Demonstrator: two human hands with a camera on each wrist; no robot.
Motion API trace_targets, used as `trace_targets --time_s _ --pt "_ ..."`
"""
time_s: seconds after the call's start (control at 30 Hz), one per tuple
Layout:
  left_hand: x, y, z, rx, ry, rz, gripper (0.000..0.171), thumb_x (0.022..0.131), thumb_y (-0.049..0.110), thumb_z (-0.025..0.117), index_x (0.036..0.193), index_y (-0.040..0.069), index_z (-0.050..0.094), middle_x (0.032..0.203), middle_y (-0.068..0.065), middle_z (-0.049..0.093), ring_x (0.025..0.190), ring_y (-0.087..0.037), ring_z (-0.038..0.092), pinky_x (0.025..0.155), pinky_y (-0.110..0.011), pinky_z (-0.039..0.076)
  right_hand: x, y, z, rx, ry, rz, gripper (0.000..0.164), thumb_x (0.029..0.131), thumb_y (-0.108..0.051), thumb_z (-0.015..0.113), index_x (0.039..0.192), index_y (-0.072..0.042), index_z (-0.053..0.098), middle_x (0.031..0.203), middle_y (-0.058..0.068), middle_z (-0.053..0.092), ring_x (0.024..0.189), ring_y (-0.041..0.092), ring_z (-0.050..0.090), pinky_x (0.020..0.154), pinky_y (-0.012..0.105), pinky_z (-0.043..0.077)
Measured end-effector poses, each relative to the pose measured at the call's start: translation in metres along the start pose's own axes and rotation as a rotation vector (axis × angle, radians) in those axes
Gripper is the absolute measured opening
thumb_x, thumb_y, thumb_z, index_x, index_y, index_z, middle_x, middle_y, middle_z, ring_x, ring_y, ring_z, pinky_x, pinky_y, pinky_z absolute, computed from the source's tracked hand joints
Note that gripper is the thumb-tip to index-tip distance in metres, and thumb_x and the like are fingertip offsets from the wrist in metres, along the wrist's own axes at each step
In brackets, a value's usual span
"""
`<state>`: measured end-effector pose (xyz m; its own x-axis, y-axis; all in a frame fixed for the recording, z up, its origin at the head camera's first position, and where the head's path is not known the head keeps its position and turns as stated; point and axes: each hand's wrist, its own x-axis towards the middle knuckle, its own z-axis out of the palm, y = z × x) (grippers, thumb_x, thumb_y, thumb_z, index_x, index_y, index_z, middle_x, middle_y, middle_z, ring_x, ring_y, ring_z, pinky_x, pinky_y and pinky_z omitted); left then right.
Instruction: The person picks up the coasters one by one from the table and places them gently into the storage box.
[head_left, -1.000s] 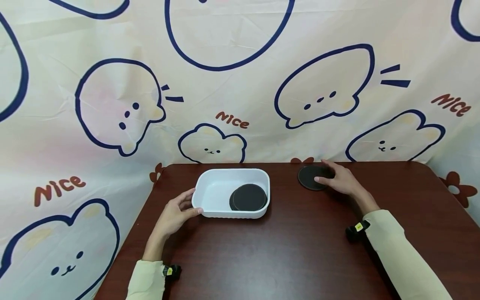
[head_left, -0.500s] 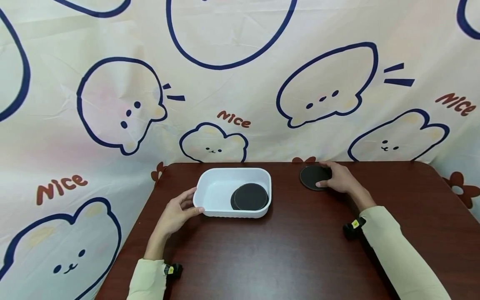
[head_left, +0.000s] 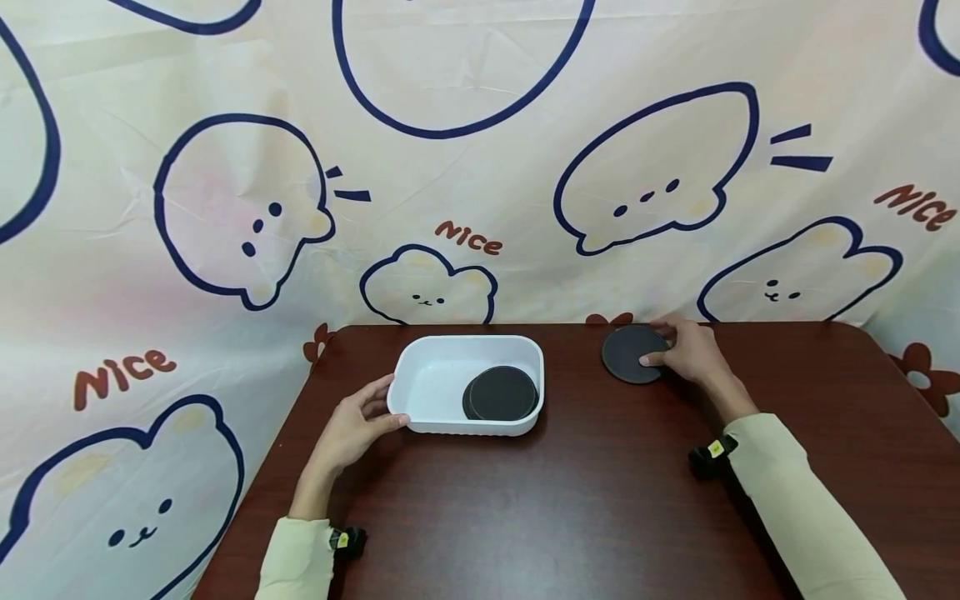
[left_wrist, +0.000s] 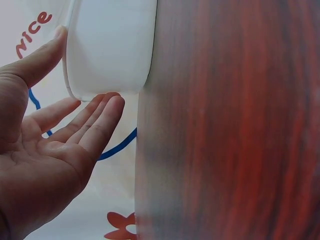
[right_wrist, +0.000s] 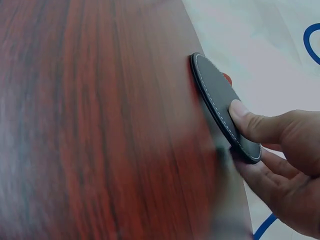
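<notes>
My left hand (head_left: 352,429) holds the left end of a white plastic tray (head_left: 420,392), thumb at the near corner, fingers along the side; the left wrist view shows those fingers (left_wrist: 102,127) fairly straight against the tray's outer wall (left_wrist: 112,50). Inside the tray, at its right, lie black round coasters (head_left: 504,393), overlapping. Further right, near the table's far edge, my right hand (head_left: 692,354) pinches a black round coaster (head_left: 628,354) by its right side. In the right wrist view this coaster (right_wrist: 220,100) has white stitching and is tilted, thumb on top, fingers beneath.
The dark brown wooden table (head_left: 570,500) spreads in front of me, between and beyond both hands. A pale cloth printed with cartoon bears (head_left: 427,287) hangs behind the table's far edge and at the sides.
My right hand has closed on the coaster's edge and begun to raise it off the table. The left hand and the tray have stayed in place.
</notes>
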<state>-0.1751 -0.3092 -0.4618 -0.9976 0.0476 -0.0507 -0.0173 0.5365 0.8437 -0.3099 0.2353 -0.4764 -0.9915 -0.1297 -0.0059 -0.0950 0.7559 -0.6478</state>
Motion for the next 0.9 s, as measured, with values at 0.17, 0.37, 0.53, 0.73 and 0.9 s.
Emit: trace_targets --time_s 0.17,0.37,0.53,0.73,0.9 --pt "0.000 0.002 -0.001 -0.012 -0.003 0.000 0.082 0.095 0.023 0.085 0.164 0.008 0.043 0.156 -0.023 0.059 0.135 -0.040 0.066 0.097 -0.030 0.063 -0.002 0.003 -0.004 0.060 -0.019 0.043 0.070 0.093 -0.019 0.086 0.152 0.001 0.054 0.141 0.035 0.062 0.104 0.039 0.075 0.076 0.043 0.067" --pt "-0.002 0.003 -0.001 -0.018 -0.004 0.001 0.083 0.095 0.023 0.085 0.164 0.007 0.042 0.157 -0.024 0.058 0.136 -0.041 0.065 0.097 -0.031 0.064 -0.004 0.008 -0.006 0.190 -0.046 0.070 0.064 0.097 -0.013 0.081 0.154 0.001 0.053 0.146 0.037 0.058 0.108 0.039 0.076 0.073 0.037 0.068" --pt "-0.001 0.001 0.000 -0.016 -0.003 0.002 0.083 0.095 0.023 0.085 0.164 0.007 0.043 0.156 -0.024 0.058 0.135 -0.040 0.066 0.095 -0.029 0.063 -0.007 0.013 -0.007 0.309 -0.080 0.108 0.063 0.102 -0.012 0.074 0.158 0.002 0.048 0.153 0.036 0.053 0.118 0.036 0.072 0.082 0.033 0.067" --pt "-0.002 0.001 0.000 -0.020 -0.005 0.008 0.083 0.095 0.023 0.085 0.164 0.007 0.043 0.156 -0.024 0.058 0.135 -0.040 0.066 0.095 -0.030 0.064 -0.010 0.018 -0.007 0.403 -0.107 0.151 0.064 0.105 -0.016 0.071 0.159 0.005 0.045 0.155 0.037 0.052 0.105 0.009 0.074 0.090 0.032 0.066" --pt "-0.002 0.002 0.000 -0.024 -0.005 0.007 0.083 0.095 0.022 0.085 0.165 0.007 0.042 0.156 -0.024 0.058 0.135 -0.041 0.066 0.096 -0.030 0.064 -0.012 0.023 -0.006 0.479 -0.135 0.184 0.067 0.106 -0.021 0.070 0.160 0.006 0.043 0.156 0.038 0.050 0.094 -0.005 0.073 0.092 0.029 0.064"
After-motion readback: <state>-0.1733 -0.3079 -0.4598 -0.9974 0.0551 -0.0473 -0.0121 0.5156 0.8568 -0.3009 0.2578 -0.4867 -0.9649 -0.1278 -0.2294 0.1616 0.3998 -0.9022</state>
